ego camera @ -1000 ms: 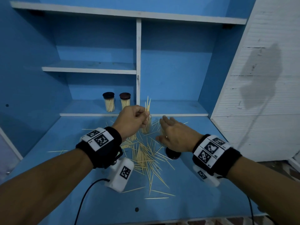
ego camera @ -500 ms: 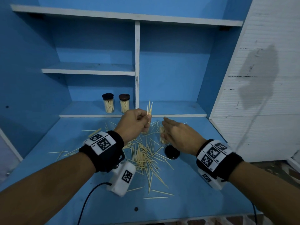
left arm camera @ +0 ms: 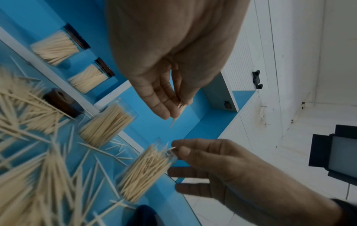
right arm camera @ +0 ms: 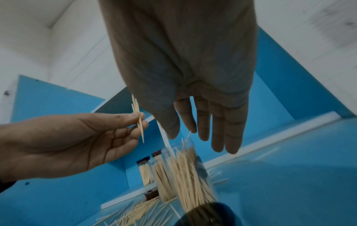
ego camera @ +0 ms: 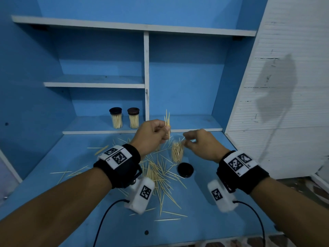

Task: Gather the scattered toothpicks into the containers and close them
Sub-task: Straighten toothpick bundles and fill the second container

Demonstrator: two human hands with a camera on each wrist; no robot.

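Just above the container (ego camera: pixel 177 154) rim, right hand (ego camera: pixel 204 147) pinches one toothpick (left arm camera: pixel 172 148), left hand (ego camera: pixel 151 136) a bundle (ego camera: pixel 167 122).

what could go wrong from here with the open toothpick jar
The open clear plastic container looks nearly full; the right hand, pinching a single toothpick at its mouth, could knock it over.
The left hand only pinches its small bundle of wooden toothpicks; some may slip onto the blue table.
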